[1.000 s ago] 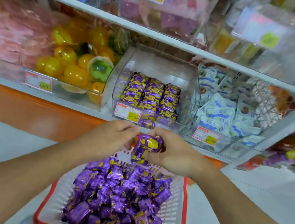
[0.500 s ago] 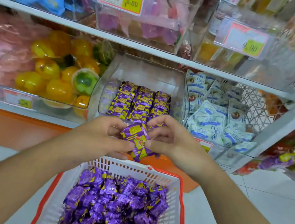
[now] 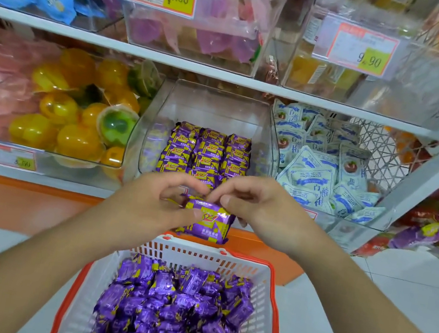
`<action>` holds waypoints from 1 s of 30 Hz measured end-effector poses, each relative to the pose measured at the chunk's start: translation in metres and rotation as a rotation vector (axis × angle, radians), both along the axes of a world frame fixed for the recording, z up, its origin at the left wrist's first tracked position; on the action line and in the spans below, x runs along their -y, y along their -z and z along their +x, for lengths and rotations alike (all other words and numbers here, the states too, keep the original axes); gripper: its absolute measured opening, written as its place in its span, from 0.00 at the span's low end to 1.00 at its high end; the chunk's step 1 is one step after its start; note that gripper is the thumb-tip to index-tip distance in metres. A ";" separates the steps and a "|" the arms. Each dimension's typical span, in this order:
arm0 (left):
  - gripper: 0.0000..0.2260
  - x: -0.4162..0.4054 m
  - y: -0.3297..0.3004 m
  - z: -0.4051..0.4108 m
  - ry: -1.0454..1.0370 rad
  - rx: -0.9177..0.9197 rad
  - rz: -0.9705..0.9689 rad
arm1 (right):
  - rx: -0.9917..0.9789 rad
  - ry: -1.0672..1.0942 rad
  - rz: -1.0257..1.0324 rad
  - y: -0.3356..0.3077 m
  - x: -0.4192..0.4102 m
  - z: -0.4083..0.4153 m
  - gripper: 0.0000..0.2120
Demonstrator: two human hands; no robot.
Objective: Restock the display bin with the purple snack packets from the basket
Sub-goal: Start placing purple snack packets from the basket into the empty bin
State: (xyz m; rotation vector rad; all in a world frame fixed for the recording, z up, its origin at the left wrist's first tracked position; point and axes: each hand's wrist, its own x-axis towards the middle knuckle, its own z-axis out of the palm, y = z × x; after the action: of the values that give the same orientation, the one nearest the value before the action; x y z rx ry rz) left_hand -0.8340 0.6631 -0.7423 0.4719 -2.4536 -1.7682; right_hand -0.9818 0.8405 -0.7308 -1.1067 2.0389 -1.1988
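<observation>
Both hands hold purple snack packets (image 3: 210, 220) just above the basket and in front of the display bin. My left hand (image 3: 146, 206) grips them from the left with thumb on top. My right hand (image 3: 260, 211) pinches their upper right edge. The clear display bin (image 3: 211, 106) on the lower shelf holds three neat rows of the same purple packets (image 3: 209, 152) on its floor, with empty space above them. Below, a white basket with an orange rim (image 3: 265, 280) is heaped with several loose purple packets (image 3: 175, 311).
Left of the bin stands a clear tub of yellow and green jelly cups (image 3: 74, 117). To its right is a bin of white-and-blue sachets (image 3: 326, 167). An upper shelf (image 3: 200, 70) overhangs the bin, carrying price-tagged clear boxes. Orange shelf base and white floor tiles lie below.
The hands have lifted the packets from just over the basket up toward the bin's front edge, and the packets now lie flatter, face up. The view has tilted upward.
</observation>
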 end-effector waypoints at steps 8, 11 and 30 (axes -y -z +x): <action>0.08 0.015 0.001 -0.043 -0.085 -0.029 -0.185 | -0.540 0.453 0.085 -0.019 -0.016 -0.056 0.19; 0.06 0.014 0.001 -0.083 -0.095 -0.057 -0.212 | -0.518 0.375 0.183 -0.005 -0.012 -0.066 0.25; 0.09 0.030 0.044 -0.178 0.398 0.228 -0.745 | -0.563 0.345 0.128 0.020 -0.008 -0.076 0.25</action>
State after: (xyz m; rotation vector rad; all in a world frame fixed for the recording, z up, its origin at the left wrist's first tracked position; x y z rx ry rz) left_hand -1.0121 0.6333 -0.7864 0.1158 -3.2681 -0.7581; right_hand -1.0578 0.8485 -0.7504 -1.1526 2.7852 -0.9554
